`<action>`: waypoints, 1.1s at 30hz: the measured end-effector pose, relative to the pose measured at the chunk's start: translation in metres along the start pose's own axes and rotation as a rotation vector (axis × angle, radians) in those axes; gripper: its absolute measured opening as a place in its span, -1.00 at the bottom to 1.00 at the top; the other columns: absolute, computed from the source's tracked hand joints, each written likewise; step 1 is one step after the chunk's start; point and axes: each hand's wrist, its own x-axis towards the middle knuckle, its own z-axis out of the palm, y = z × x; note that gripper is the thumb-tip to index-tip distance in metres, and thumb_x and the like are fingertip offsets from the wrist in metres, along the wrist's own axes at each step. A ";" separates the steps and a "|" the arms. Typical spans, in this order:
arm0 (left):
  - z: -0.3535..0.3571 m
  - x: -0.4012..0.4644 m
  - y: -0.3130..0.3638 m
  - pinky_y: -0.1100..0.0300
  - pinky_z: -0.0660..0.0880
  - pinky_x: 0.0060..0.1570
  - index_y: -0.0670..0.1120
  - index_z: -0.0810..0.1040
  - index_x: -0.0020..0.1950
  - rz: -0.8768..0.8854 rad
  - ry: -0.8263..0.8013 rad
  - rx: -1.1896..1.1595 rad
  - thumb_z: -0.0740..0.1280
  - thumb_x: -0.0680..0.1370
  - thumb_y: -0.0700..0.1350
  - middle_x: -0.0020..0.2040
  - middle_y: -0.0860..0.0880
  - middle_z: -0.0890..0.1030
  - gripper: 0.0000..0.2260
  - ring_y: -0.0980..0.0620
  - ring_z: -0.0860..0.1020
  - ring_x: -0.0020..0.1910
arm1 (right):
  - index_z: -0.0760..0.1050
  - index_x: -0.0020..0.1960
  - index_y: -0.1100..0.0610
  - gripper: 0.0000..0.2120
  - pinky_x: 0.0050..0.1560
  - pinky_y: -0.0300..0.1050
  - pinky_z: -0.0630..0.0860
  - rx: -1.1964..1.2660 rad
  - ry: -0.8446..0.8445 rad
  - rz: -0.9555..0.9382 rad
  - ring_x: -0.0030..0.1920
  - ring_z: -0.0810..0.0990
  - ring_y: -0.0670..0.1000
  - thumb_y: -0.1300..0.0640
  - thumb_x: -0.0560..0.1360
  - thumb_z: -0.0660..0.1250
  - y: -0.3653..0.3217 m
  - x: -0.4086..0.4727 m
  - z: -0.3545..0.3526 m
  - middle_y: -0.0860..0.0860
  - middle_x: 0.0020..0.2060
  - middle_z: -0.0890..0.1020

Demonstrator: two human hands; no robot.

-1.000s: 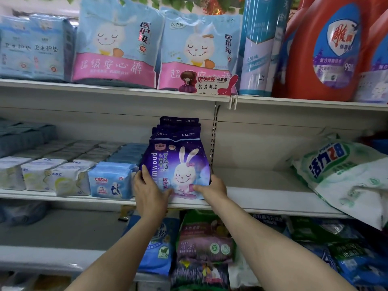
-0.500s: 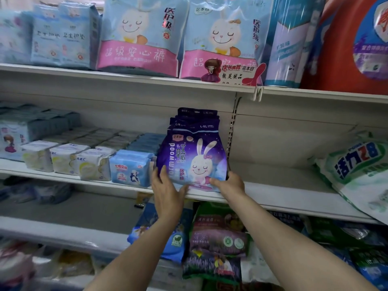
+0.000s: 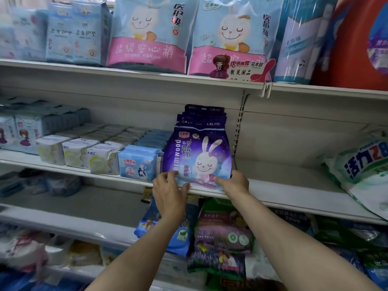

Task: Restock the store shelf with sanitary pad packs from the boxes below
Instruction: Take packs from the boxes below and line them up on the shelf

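While the purple, rabbit-printed plastic pad pack [image 3: 197, 156] stands upright at the front lip of the white metal middle shelf [image 3: 283, 185], at the head of a short row of like purple packs [image 3: 204, 114] lined up behind it: placing step, judged close to done for this pack. Seated just right of the small pale-blue wrapped pad packs [image 3: 137, 164], near or touching them, cannot tell which. Left hand [image 3: 169, 191] at the pack's lower left corner, fingers curled over the front face, thumb stretched along the bottom edge, pinching that corner against the shelf lip. Right hand [image 3: 235, 181] at the lower right corner, thumb on the front face, other fingers hidden round the side, so gripping lightly rather than clamping. Both forearms reaching up and forward from below, roughly parallel, wrists a little bent back. Next move, as a judgement: square the base, nudge the pack back flush with the row so nothing overhangs the lip, then let go and reach down for another. Soft, slippery film likely to slump or tip forward if released while overhanging. Source boxes not identifiable below; only assorted bagged goods [image 3: 224, 238] visible on the lower shelf.
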 end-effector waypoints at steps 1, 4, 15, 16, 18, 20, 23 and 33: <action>0.000 0.001 -0.001 0.02 0.37 0.17 -0.01 0.52 0.29 -0.001 0.003 0.017 0.51 0.46 0.08 0.23 -0.09 0.52 -0.55 -0.12 0.39 0.26 | 0.62 0.08 0.15 -0.69 -0.09 -0.16 0.48 0.004 0.001 0.004 -0.07 0.62 0.07 0.07 0.40 0.57 -0.001 -0.001 0.000 0.04 -0.06 0.67; -0.001 0.004 -0.003 0.00 0.34 0.19 0.00 0.51 0.30 -0.014 0.000 0.028 0.48 0.47 0.10 0.22 -0.08 0.56 -0.55 -0.14 0.39 0.29 | 0.62 0.10 0.14 -0.69 -0.09 -0.16 0.48 0.004 0.000 0.016 -0.08 0.62 0.07 0.07 0.41 0.56 -0.001 -0.004 0.000 0.04 -0.05 0.67; -0.003 -0.005 -0.007 -0.01 0.35 0.22 -0.07 0.46 0.35 -0.046 0.018 -0.051 0.52 0.44 0.10 0.25 -0.10 0.55 -0.44 -0.15 0.40 0.30 | 0.52 0.06 0.13 -0.69 -0.32 -0.19 0.38 0.099 0.085 0.008 -0.20 0.53 -0.06 -0.07 0.49 0.45 -0.004 -0.015 0.000 0.03 -0.07 0.62; -0.004 -0.006 -0.007 -0.01 0.35 0.22 -0.08 0.46 0.35 -0.046 0.020 -0.050 0.52 0.44 0.09 0.25 -0.11 0.55 -0.44 -0.15 0.40 0.30 | 0.51 0.07 0.13 -0.69 -0.31 -0.18 0.38 0.103 0.087 0.010 -0.19 0.53 -0.06 -0.07 0.49 0.44 -0.004 -0.016 0.000 0.02 -0.07 0.61; -0.006 -0.007 -0.007 0.00 0.35 0.21 -0.08 0.46 0.34 -0.043 0.026 -0.049 0.52 0.44 0.09 0.24 -0.11 0.54 -0.45 -0.15 0.40 0.29 | 0.50 0.07 0.13 -0.69 -0.24 -0.14 0.39 0.112 0.093 0.017 -0.17 0.53 -0.02 -0.07 0.50 0.44 -0.006 -0.017 0.001 0.02 -0.06 0.60; -0.007 -0.007 -0.008 0.01 0.35 0.19 -0.08 0.46 0.33 -0.047 0.024 -0.047 0.52 0.44 0.09 0.23 -0.10 0.54 -0.45 -0.14 0.41 0.27 | 0.48 0.07 0.12 -0.70 -0.15 -0.12 0.41 0.130 0.109 0.021 -0.11 0.54 0.03 -0.07 0.51 0.42 -0.006 -0.017 0.002 0.03 -0.04 0.60; -0.008 -0.009 -0.010 0.01 0.37 0.17 -0.08 0.46 0.33 -0.053 0.020 -0.039 0.52 0.44 0.09 0.22 -0.09 0.55 -0.45 -0.13 0.44 0.23 | 0.47 0.06 0.10 -0.72 -0.05 -0.07 0.48 0.126 0.125 0.026 -0.05 0.56 0.09 -0.06 0.50 0.40 -0.006 -0.018 0.004 0.04 -0.03 0.60; -0.012 -0.013 -0.017 -0.01 0.40 0.15 -0.10 0.46 0.33 -0.066 0.031 -0.012 0.53 0.44 0.07 0.21 -0.11 0.54 -0.45 -0.14 0.43 0.22 | 0.44 0.05 0.01 -0.79 0.08 0.05 0.60 0.147 0.136 0.016 -0.02 0.62 0.09 0.02 0.47 0.39 -0.005 -0.022 0.005 0.00 -0.02 0.62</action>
